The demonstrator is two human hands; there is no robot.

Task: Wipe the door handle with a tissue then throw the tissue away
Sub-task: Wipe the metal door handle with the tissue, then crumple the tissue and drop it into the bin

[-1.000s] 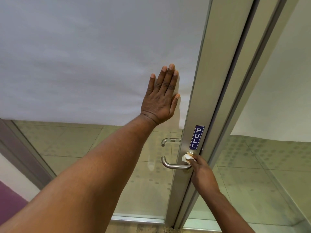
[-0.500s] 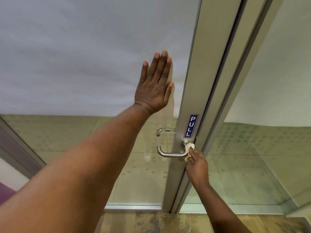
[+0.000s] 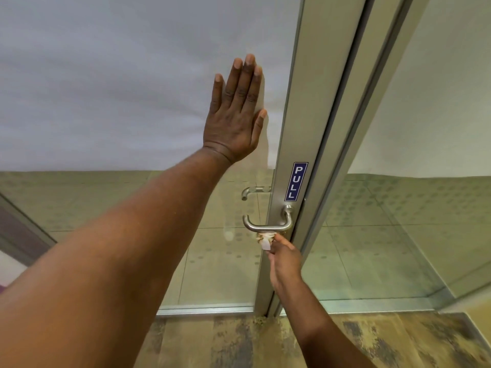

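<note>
A brushed-metal lever door handle (image 3: 268, 226) sticks out from the aluminium door frame (image 3: 308, 107), just below a blue PULL sticker (image 3: 296, 181). My right hand (image 3: 284, 261) pinches a crumpled white tissue (image 3: 265, 240) and presses it against the underside of the handle's bar. My left hand (image 3: 237, 112) lies flat with fingers together on the frosted part of the glass door (image 3: 106, 88), above and left of the handle.
A second handle (image 3: 253, 192) shows through the glass on the door's far side. Clear lower glass reveals a tiled floor (image 3: 220, 264) beyond. Patterned brown flooring (image 3: 239, 341) lies at my feet. A fixed glass panel (image 3: 425, 208) stands to the right.
My right hand has carried the tissue from the handle's base near the frame down to the underside of the bar. The left hand stays pressed on the glass. The camera has tilted down.
</note>
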